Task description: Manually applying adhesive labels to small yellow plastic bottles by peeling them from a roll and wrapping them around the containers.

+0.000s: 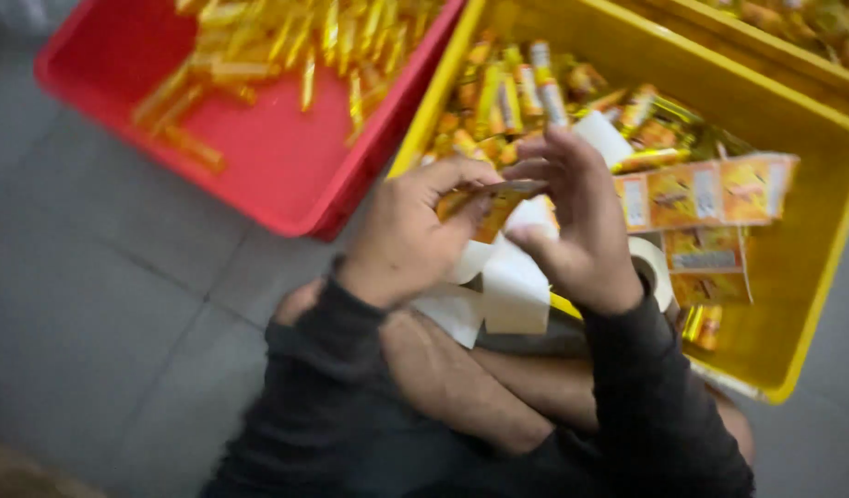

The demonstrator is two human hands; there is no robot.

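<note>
The left hand (401, 242) and the right hand (581, 221) meet just in front of the near wall of the large yellow plastic crate (812, 304). Between them is a small orange-and-yellow printed sachet (496, 205); the left thumb and fingers pinch one end, and the right fingers curl over the other end. Both grips are closed on this sachet.

A white paper label strip (515, 290) hangs from below the hands, at the crate's near edge, with a white tape roll (653, 267) just inside that edge.

Risks, as judged from this position:
- The hanging strip is loose. It could fold onto itself or catch on the crate rim.
- The pinch covers only the sachet ends. A slip would drop it among the loose sachets in the crate, where it would be hard to tell apart.
- A connected row of orange sachets (710, 192) lies inside the crate, right of the hands; a sweeping wrist could drag it.

The red plastic crate (258, 175), left of the yellow crate, holds gold foil sticks and is well apart from the hands.
</note>
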